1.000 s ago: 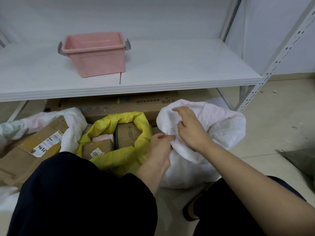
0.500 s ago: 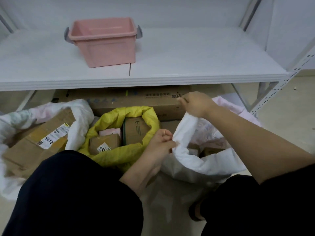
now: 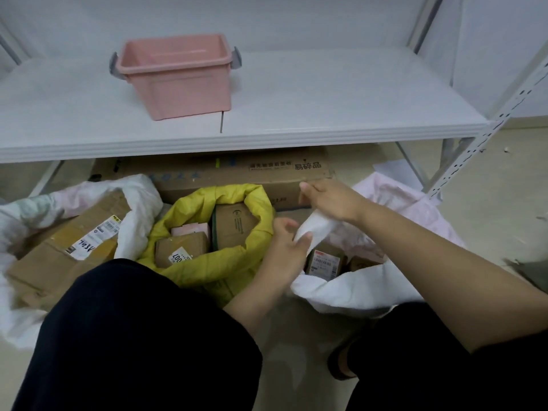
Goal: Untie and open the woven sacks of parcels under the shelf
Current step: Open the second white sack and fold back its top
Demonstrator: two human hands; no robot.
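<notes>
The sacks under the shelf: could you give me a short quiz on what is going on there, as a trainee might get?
1. True or false: the yellow sack is open, with parcels showing inside.
2. What stands on the shelf? A) a pink bin B) a blue bucket C) a green bottle
3. Fill in: the left hand and right hand both grip the rim of the ___ sack on the right.
Key: 1 true; 2 A; 3 white, the white sack.
</notes>
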